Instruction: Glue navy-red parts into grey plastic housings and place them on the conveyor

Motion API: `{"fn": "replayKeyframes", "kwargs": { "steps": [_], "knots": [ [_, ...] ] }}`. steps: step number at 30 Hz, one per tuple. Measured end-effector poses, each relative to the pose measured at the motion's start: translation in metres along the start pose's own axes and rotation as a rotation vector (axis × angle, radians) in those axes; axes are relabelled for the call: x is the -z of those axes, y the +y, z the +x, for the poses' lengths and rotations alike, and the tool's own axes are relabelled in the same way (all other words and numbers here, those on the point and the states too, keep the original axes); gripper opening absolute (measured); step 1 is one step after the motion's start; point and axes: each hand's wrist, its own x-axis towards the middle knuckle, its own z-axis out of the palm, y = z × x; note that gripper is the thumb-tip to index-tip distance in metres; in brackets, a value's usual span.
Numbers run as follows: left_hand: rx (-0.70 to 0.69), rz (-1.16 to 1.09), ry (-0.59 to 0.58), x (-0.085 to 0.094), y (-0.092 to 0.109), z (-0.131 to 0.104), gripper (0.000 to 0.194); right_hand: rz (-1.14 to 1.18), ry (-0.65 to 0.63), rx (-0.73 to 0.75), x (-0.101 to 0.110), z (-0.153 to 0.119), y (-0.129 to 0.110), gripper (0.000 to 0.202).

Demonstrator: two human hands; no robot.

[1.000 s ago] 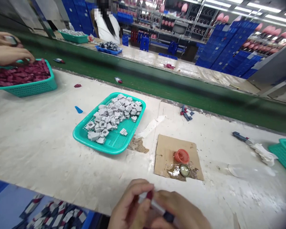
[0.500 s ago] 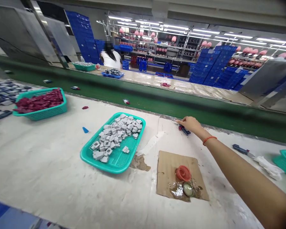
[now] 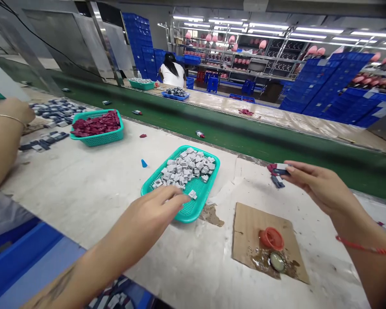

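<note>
My left hand point(image 3: 162, 208) reaches over the near edge of a green basket point(image 3: 197, 212) of light grey blocks point(image 3: 183, 167). Its fingertips are by a lone grey block point(image 3: 192, 195); whether they touch it is unclear. At the right, my right hand point(image 3: 318, 182) pinches a part point(image 3: 281, 168) with dark blue, white and maroon sections. Another dark part point(image 3: 278, 182) lies just below it on the table. Nearer me, a piece of cardboard point(image 3: 244, 227) bears a red cup point(image 3: 272, 238) and a small round lid point(image 3: 277, 261) in wet glue-like liquid.
A green basket of maroon pieces point(image 3: 98, 124) stands at the left, with piled dark parts point(image 3: 56, 111) beyond. Another person's hand point(image 3: 11, 113) is at the far left. A green conveyor point(image 3: 167, 122) carries several parts. A blue piece point(image 3: 143, 163) lies near the basket.
My left hand has come into view over the basket. My right hand has lifted a part off the table's back edge. The view has swung left, bringing in another person's arm.
</note>
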Motion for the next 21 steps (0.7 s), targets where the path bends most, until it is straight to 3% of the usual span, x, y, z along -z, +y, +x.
{"fn": "replayKeyframes", "kwargs": {
  "steps": [1, 2, 5, 9, 13, 15, 17, 21],
  "knots": [
    [-0.022, 0.05, -0.155, -0.005, 0.0, 0.025, 0.04, 0.072, -0.021, -0.015, 0.003, -0.016, 0.003, 0.022],
    [-0.038, 0.056, -0.217, -0.011, -0.001, 0.047, 0.039, 0.152, -0.038, -0.046, 0.006, -0.032, 0.008, 0.022],
    [-0.047, 0.028, -0.31, -0.025, -0.007, 0.085, 0.027, 0.441, -0.019, -0.214, 0.013, -0.078, 0.025, 0.043],
    [0.032, -0.11, -0.254, -0.03, -0.013, 0.077, 0.021, 0.582, 0.058, -0.361, 0.021, -0.12, 0.049, 0.061],
    [0.269, -0.412, -0.088, -0.029, -0.015, 0.048, 0.029, 0.539, 0.079, -0.377, 0.029, -0.141, 0.066, 0.064],
    [0.416, -0.532, -0.069, -0.032, -0.015, 0.04, 0.035, 0.473, 0.078, -0.352, 0.032, -0.14, 0.07, 0.066],
    [0.488, -0.574, -0.108, -0.035, -0.014, 0.039, 0.033, 0.298, 0.087, -0.232, 0.031, -0.126, 0.068, 0.065],
    [0.51, -0.635, -0.185, -0.036, -0.012, 0.05, 0.022, -0.294, 0.063, 0.061, 0.014, -0.059, 0.058, 0.042]
  ]
}}
